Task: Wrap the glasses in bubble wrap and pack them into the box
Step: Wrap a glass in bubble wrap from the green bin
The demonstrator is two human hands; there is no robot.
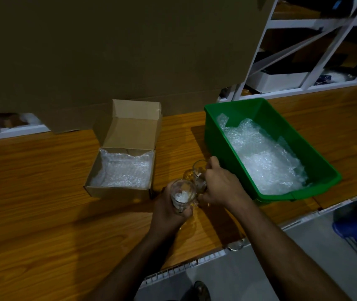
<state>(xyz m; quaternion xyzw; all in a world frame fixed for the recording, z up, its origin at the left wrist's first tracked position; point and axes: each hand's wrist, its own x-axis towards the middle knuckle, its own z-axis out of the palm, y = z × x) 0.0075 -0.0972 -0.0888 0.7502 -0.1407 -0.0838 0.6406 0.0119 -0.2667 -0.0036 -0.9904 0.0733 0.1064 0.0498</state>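
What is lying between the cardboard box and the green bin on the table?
In the head view, both hands with two clear glasses: the left hand holds one glass, the right hand grips the other glass. Behind them the table is bare.

Both bare forearms are extended forward from the lower frame edge, converging toward mid-frame. The left hand (171, 205) is seen palm-in, fingers curled closed around a clear glass (182, 195), thumb side toward the camera; the glass is held upright, mouth up. The right hand (218, 183) is turned palm-down, knuckles up, fingers bent over and closed on a second glass (199, 170), index finger reaching over its rim. The two hands are held just beside each other, nearly touching.
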